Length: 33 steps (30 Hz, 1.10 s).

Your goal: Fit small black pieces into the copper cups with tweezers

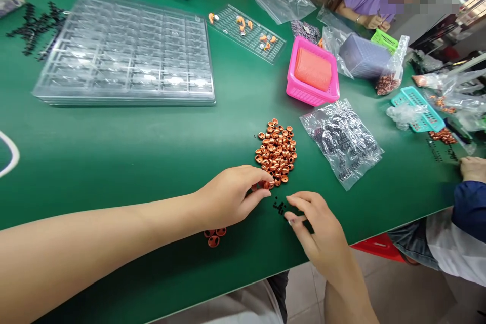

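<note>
My left hand is closed, its thumb and forefinger pinching a small copper-coloured shell. It is at the near edge of a heap of similar hollow, oval copper-coloured shells. My right hand hovers just right of a few tiny black pieces on the table. Its thumb and forefinger are apart, and nothing shows between them. Under my left forearm, several more copper-coloured shells lie on the green table, partly hidden by the arm.
Clear plastic trays are stacked at the left. A bag of dark parts lies right of the heap, a pink basket behind it. Farther back is a flat clear tray with orange pieces. Co-workers' hands are at the far right.
</note>
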Each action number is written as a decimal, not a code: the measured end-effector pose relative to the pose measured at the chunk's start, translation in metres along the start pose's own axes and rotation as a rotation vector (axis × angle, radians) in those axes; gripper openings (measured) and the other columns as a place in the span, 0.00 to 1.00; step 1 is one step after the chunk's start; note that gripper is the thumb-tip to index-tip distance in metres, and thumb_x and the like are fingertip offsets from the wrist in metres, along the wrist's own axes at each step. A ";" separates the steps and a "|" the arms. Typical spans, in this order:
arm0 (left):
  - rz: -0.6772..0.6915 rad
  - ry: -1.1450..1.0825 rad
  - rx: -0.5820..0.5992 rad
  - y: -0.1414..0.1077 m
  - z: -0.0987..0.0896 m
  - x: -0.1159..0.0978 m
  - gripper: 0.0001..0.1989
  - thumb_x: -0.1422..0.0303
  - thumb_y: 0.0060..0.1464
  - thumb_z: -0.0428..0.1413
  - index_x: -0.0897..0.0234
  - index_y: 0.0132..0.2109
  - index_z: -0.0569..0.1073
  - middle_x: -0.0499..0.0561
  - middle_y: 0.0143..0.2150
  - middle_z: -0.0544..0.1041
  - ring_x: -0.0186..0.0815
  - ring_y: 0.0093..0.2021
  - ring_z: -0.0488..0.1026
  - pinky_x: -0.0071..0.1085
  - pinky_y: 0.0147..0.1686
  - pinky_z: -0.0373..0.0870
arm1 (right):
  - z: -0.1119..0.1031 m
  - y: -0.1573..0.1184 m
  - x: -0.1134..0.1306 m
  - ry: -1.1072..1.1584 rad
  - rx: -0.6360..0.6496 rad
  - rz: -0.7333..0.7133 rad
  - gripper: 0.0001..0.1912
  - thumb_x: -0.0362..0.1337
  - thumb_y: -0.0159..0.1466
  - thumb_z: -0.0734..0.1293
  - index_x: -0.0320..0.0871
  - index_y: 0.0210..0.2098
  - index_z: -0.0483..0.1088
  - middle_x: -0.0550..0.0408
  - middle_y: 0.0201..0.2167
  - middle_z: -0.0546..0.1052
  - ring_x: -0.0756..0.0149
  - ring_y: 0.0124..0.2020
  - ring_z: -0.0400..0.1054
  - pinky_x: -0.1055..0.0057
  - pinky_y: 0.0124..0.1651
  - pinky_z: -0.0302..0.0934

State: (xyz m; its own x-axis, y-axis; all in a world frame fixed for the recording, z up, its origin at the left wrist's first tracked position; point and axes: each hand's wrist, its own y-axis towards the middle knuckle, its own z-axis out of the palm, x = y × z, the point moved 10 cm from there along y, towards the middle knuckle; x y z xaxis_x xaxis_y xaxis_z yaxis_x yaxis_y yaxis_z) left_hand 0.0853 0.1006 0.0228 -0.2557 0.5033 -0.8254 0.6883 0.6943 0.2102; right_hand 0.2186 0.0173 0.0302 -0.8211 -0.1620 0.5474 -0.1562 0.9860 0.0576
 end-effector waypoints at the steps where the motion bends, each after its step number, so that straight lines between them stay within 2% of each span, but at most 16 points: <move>1: -0.024 -0.015 -0.021 0.001 -0.003 0.003 0.07 0.71 0.60 0.55 0.64 0.46 0.73 0.49 0.36 0.77 0.32 0.32 0.71 0.27 0.33 0.67 | 0.005 0.006 0.000 -0.015 0.006 0.005 0.15 0.35 0.68 0.63 0.47 0.53 0.66 0.48 0.48 0.72 0.61 0.46 0.72 0.64 0.45 0.71; 5: -0.093 -0.068 -0.064 0.004 -0.010 0.011 0.05 0.71 0.59 0.56 0.64 0.43 0.74 0.46 0.33 0.77 0.30 0.30 0.71 0.25 0.31 0.66 | 0.019 0.024 0.000 -0.067 0.005 0.041 0.10 0.40 0.67 0.65 0.45 0.46 0.68 0.50 0.43 0.72 0.61 0.41 0.72 0.64 0.43 0.69; 8: -0.104 -0.095 -0.067 0.004 -0.011 0.012 0.05 0.72 0.59 0.56 0.65 0.42 0.74 0.46 0.32 0.77 0.29 0.29 0.70 0.25 0.30 0.66 | 0.023 0.029 0.008 -0.085 0.029 0.010 0.04 0.37 0.68 0.63 0.44 0.39 0.67 0.52 0.37 0.72 0.62 0.39 0.69 0.65 0.41 0.66; 11: -0.108 -0.111 -0.052 0.004 -0.010 0.012 0.04 0.72 0.59 0.56 0.65 0.41 0.75 0.45 0.32 0.77 0.29 0.29 0.70 0.24 0.30 0.65 | 0.024 0.029 0.011 -0.091 0.063 0.000 0.06 0.35 0.69 0.60 0.45 0.34 0.66 0.53 0.34 0.71 0.64 0.37 0.67 0.67 0.39 0.63; 17: -0.126 -0.109 -0.023 0.004 -0.007 0.013 0.05 0.72 0.59 0.56 0.64 0.42 0.75 0.45 0.31 0.76 0.29 0.28 0.69 0.24 0.30 0.65 | 0.016 0.022 0.004 -0.035 0.146 0.055 0.06 0.35 0.69 0.61 0.45 0.35 0.68 0.55 0.34 0.72 0.65 0.37 0.68 0.68 0.39 0.63; 20: -0.145 -0.099 -0.003 0.004 -0.005 0.016 0.06 0.71 0.59 0.56 0.64 0.44 0.76 0.46 0.33 0.77 0.30 0.29 0.70 0.25 0.30 0.65 | 0.006 0.015 -0.007 -0.015 0.168 0.108 0.02 0.37 0.66 0.65 0.47 0.38 0.69 0.56 0.36 0.73 0.67 0.35 0.69 0.70 0.38 0.65; 23: -0.129 -0.064 0.009 0.004 -0.005 0.014 0.07 0.72 0.59 0.57 0.64 0.45 0.75 0.47 0.35 0.78 0.31 0.30 0.71 0.26 0.32 0.66 | 0.001 0.008 -0.017 -0.044 0.168 0.140 0.08 0.39 0.63 0.69 0.49 0.42 0.70 0.56 0.38 0.74 0.67 0.33 0.69 0.70 0.35 0.66; 26: -0.027 0.031 0.083 0.004 0.000 0.003 0.06 0.73 0.59 0.57 0.64 0.44 0.74 0.48 0.35 0.77 0.33 0.33 0.72 0.27 0.33 0.67 | 0.004 0.004 -0.020 -0.042 0.172 0.131 0.05 0.39 0.64 0.68 0.49 0.40 0.71 0.57 0.35 0.75 0.67 0.31 0.70 0.71 0.33 0.66; 29: 0.156 0.148 0.192 -0.002 0.014 -0.017 0.02 0.74 0.59 0.57 0.65 0.40 0.73 0.50 0.34 0.77 0.37 0.36 0.72 0.29 0.34 0.67 | 0.007 0.005 -0.018 -0.026 0.142 0.114 0.03 0.38 0.66 0.66 0.47 0.38 0.72 0.57 0.32 0.75 0.68 0.29 0.69 0.72 0.31 0.65; 31: 0.267 0.212 0.225 -0.010 0.023 -0.027 0.02 0.75 0.60 0.56 0.65 0.38 0.72 0.52 0.34 0.78 0.40 0.41 0.72 0.31 0.38 0.68 | 0.007 0.006 -0.017 -0.031 0.103 0.107 0.05 0.38 0.67 0.64 0.47 0.36 0.71 0.57 0.31 0.74 0.68 0.29 0.69 0.72 0.31 0.64; 33: 0.342 0.268 0.247 -0.018 0.032 -0.034 0.03 0.74 0.61 0.55 0.66 0.37 0.72 0.55 0.39 0.80 0.44 0.47 0.72 0.36 0.44 0.69 | 0.007 0.007 -0.015 -0.039 0.076 0.112 0.08 0.38 0.68 0.63 0.46 0.33 0.71 0.57 0.30 0.74 0.69 0.30 0.69 0.72 0.31 0.63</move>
State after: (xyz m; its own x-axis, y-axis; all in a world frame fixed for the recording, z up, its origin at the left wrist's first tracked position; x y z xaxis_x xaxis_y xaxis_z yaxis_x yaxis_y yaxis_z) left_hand 0.1035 0.0551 0.0300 -0.1306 0.8181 -0.5601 0.8951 0.3402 0.2882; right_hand 0.2264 0.0264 0.0166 -0.8564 -0.0535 0.5136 -0.1021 0.9925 -0.0669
